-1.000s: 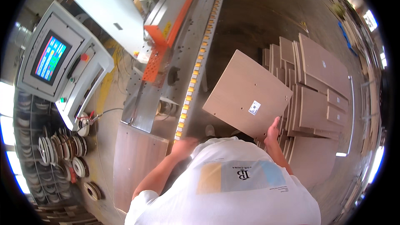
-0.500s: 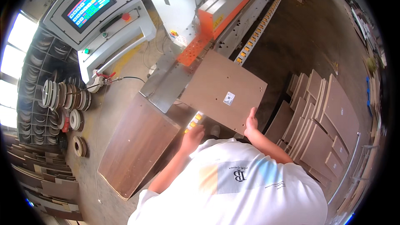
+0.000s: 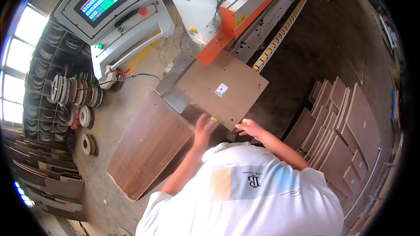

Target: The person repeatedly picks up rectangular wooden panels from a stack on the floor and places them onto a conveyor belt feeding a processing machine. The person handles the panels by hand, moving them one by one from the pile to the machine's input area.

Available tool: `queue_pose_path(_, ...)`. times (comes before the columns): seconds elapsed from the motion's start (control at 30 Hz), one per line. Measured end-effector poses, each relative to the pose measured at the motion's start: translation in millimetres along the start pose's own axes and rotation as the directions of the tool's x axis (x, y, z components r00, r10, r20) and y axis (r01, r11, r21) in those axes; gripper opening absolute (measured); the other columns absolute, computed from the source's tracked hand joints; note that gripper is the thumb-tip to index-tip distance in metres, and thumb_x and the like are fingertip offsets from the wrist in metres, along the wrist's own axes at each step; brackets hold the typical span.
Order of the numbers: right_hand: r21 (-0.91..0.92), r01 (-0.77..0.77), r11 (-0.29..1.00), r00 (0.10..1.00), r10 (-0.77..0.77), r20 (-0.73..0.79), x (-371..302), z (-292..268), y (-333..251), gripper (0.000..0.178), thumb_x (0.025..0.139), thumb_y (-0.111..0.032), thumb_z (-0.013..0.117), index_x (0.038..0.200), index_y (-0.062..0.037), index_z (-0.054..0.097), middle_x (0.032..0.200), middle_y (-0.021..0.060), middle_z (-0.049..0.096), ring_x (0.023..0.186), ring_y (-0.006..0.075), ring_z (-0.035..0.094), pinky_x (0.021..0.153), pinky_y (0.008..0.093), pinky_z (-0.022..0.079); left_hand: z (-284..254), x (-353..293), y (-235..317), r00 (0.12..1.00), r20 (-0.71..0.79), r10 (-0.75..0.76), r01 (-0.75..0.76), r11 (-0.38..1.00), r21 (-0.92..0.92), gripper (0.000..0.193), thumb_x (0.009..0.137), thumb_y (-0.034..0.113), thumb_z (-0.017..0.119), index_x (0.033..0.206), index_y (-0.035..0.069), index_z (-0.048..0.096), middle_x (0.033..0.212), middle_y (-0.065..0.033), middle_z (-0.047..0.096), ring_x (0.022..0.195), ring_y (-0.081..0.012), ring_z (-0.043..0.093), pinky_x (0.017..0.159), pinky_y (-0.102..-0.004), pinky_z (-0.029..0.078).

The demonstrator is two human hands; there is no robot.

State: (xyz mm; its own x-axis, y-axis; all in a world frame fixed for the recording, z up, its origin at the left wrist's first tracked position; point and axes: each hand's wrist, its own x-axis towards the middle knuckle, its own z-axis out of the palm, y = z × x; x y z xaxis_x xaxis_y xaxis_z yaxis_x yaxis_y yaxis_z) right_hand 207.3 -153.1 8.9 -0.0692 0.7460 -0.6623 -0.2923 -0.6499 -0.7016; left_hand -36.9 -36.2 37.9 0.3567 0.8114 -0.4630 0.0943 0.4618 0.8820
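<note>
A flat brown square panel (image 3: 234,81) with a white label and small drilled holes lies at the machine's feed side. Its far corner sits by the orange perforated guard (image 3: 216,48). My right hand (image 3: 250,128) is at the panel's near corner, its fingers closed on the edge there. At the panel's near-left edge is my left hand (image 3: 202,127), fingers raised and outstretched, gripping nothing I can see. Beside those fingers a bit of yellow roller strip (image 3: 214,119) shows; the panel covers more of it.
A brown wooden stand (image 3: 148,146) is left of my left forearm. The control console (image 3: 113,13) with a lit screen is at upper left. Several panels (image 3: 345,126) lean in a stack on the right. Edge-banding rolls (image 3: 76,89) are stored at left.
The panel has turned and shifted left, closer to the orange guard. My right hand has gone from its right edge to the near corner. My left hand has lifted off the roller strip.
</note>
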Motion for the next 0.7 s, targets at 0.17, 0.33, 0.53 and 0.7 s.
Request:
queue_pose_path(0.17,0.124,0.024,0.992,1.000,-0.024,0.002,5,3,-9,0.038,0.104,-0.024,0.061,0.133,-0.0002,0.058,0.129,0.0121,0.066,0.117,0.0236,0.065,0.100,0.0395,0.053,13,6,17,0.998,0.052,0.024,-0.014,0.985,-0.174,0.068,0.094,0.007,0.060,0.157,0.001,0.036,0.154,-0.0150,0.046,0.141,-0.0262,0.043,0.118,-0.0388,0.032)
queue_pose_path(0.33,0.259,0.049,0.965,0.996,-0.029,-0.081,-3,0,-18,0.033,0.103,-0.026,0.062,0.128,-0.0029,0.062,0.122,0.0092,0.068,0.114,0.0208,0.065,0.100,0.0365,0.052,20,31,24,0.990,0.135,0.035,-0.006,0.979,-0.203,0.068,0.095,0.008,0.058,0.158,-0.001,0.033,0.162,-0.0168,0.037,0.152,-0.0290,0.032,0.123,-0.0398,0.025)
queue_pose_path(0.53,0.470,0.282,0.836,0.953,-0.187,-0.238,-3,-26,-18,0.032,0.104,-0.024,0.061,0.129,-0.0047,0.064,0.120,0.0048,0.069,0.111,0.0167,0.065,0.100,0.0344,0.052,53,63,30,0.960,0.265,0.092,-0.027,0.971,-0.239,0.069,0.095,0.008,0.058,0.158,-0.002,0.032,0.164,-0.0176,0.033,0.153,-0.0292,0.030,0.124,-0.0399,0.023)
queue_pose_path(0.7,0.534,0.453,0.714,0.883,-0.277,-0.379,-5,-40,-20,0.049,0.104,-0.025,0.062,0.146,-0.0031,0.049,0.139,0.0067,0.059,0.128,0.0192,0.057,0.109,0.0372,0.045,80,85,44,0.928,0.355,0.111,-0.056,0.985,-0.161,0.067,0.096,0.013,0.057,0.158,-0.001,0.034,0.160,-0.0160,0.039,0.149,-0.0265,0.034,0.122,-0.0380,0.025)
